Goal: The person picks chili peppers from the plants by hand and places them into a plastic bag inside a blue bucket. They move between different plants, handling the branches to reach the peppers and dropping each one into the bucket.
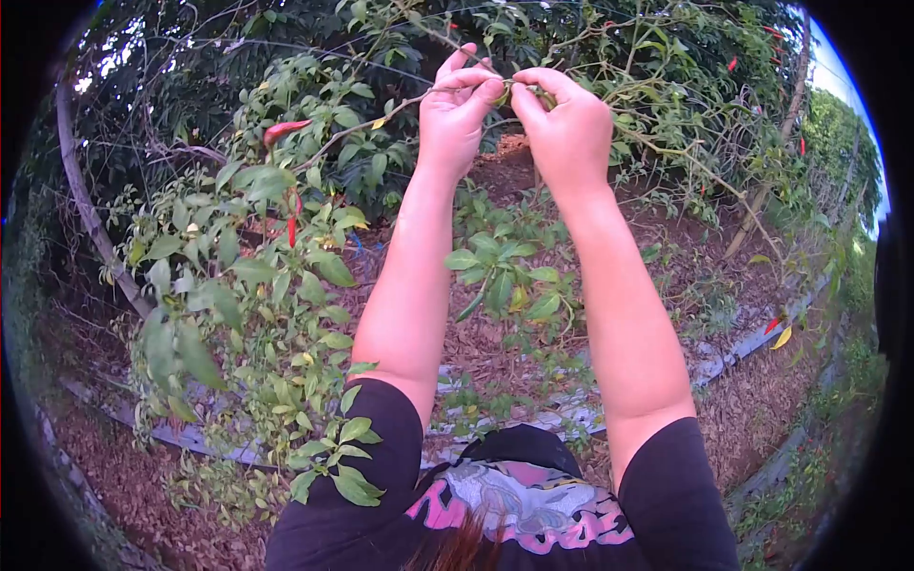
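Both my arms reach up and forward into a chili plant (252,276). My left hand (452,122) pinches a thin chili stem (367,124) between thumb and forefinger, its other fingers partly raised. Close beside it, my right hand (568,128) is closed in a pinch, thumb against forefinger, on the same stem area. A bit of green shows between the two hands, too small to make out. Red chilies hang nearby: one (286,131) left of my left hand, another (291,230) lower down among the leaves.
A thin line (314,48) runs across the foliage behind my hands. Wooden poles (95,219) lean at left and right. A leafy sprig (505,276) stands between my forearms. Plastic sheeting (714,366) and dry leaves cover the ground. A red chili (772,325) hangs at right.
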Motion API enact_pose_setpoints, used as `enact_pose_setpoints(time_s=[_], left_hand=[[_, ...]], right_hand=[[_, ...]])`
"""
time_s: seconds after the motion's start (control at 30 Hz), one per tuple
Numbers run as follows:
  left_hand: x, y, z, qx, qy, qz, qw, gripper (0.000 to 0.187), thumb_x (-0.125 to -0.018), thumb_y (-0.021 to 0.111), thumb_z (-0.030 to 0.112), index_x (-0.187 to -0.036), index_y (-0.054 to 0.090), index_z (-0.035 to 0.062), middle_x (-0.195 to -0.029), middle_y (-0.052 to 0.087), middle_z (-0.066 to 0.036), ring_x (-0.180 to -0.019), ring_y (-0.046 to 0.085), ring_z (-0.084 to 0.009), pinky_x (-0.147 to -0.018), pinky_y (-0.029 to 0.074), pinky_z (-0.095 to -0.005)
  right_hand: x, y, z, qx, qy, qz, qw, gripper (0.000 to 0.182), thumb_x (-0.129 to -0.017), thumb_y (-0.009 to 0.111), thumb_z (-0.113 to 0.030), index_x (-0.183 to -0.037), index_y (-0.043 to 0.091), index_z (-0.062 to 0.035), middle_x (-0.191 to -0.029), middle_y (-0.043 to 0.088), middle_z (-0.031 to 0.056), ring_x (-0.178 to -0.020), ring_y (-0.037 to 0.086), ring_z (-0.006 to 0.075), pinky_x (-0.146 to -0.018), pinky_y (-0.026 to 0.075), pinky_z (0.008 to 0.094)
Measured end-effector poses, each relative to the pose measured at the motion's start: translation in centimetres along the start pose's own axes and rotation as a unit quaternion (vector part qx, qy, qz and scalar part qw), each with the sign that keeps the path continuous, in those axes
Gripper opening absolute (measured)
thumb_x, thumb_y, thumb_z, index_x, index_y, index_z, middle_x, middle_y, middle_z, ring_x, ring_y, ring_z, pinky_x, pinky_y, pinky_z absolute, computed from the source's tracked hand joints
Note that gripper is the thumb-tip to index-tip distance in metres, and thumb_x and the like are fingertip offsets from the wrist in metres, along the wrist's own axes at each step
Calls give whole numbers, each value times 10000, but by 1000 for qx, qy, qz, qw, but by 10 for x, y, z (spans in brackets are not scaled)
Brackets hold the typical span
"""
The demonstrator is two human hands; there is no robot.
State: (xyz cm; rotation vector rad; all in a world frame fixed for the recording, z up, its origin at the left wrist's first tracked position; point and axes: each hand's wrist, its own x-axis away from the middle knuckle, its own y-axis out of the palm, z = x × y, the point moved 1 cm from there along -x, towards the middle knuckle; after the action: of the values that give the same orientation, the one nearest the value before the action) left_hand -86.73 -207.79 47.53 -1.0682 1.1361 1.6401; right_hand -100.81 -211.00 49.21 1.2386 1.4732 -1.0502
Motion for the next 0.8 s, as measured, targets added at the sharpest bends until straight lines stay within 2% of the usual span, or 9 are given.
enact_pose_setpoints(time_s=[0.07,0.13,0.2,0.23,0.27,0.33,0.43,0.53,0.8], left_hand=[[-3,-3,-5,7,15,5,1000,87,-791,662,20,-873,632,23,-1359,321,-104,-1063,527,-188,-886,474,-310],[-4,-4,-4,-8,16,3,1000,95,-788,655,-3,-875,634,28,-1338,339,-94,-1060,522,-178,-870,483,-302],[-4,-2,-4,-56,30,6,998,116,-743,714,38,-832,651,78,-1306,354,-75,-1093,464,-171,-927,410,-307],[-4,0,-3,-72,34,11,997,115,-744,710,31,-832,651,76,-1294,361,-70,-1071,477,-167,-907,430,-300],[-7,3,-4,-11,11,-8,1000,133,-805,595,-73,-854,624,47,-1280,390,-91,-929,540,-115,-863,434,-272],[-5,4,-5,-7,12,-9,1000,125,-804,604,-61,-865,618,47,-1296,378,-95,-967,530,-120,-882,427,-280],[1,3,-5,-56,17,26,998,117,-743,705,18,-827,650,77,-1284,362,-66,-1048,489,-160,-880,451,-293],[-1,2,-7,-70,34,16,997,114,-784,648,-29,-880,635,31,-1327,347,-89,-1053,517,-171,-852,490,-290],[-6,9,-11,-77,44,33,996,96,-788,645,-29,-836,617,49,-1286,367,-89,-1054,507,-174,-860,481,-299]], right_hand=[[-1,5,6,-48,34,-22,998,176,-753,633,-206,-867,674,-78,-704,640,123,-594,615,235,-558,463,319],[-2,4,4,-45,30,-19,998,177,-757,634,-216,-861,674,-79,-682,637,107,-573,606,203,-550,454,302],[-2,4,4,-44,21,-8,999,178,-756,633,-221,-858,676,-82,-670,636,94,-568,602,174,-544,449,285],[-3,1,-1,-16,43,-13,999,183,-749,636,-227,-855,679,-84,-662,635,85,-565,599,160,-540,444,273],[-3,1,-1,-6,53,-8,999,187,-740,638,-229,-852,682,-86,-668,638,90,-574,607,172,-543,447,278],[-3,5,2,-1,34,21,999,192,-731,638,-231,-851,686,-90,-687,644,97,-590,616,202,-550,456,299],[-4,10,4,12,36,33,999,193,-725,633,-230,-848,688,-91,-715,652,105,-617,624,230,-566,465,316],[-5,15,9,13,31,54,998,198,-725,630,-232,-850,691,-92,-733,653,114,-630,623,245,-577,468,322],[-4,28,20,-100,86,102,986,174,-760,626,-168,-877,697,-60,-827,680,109,-721,653,194,-647,482,276]])
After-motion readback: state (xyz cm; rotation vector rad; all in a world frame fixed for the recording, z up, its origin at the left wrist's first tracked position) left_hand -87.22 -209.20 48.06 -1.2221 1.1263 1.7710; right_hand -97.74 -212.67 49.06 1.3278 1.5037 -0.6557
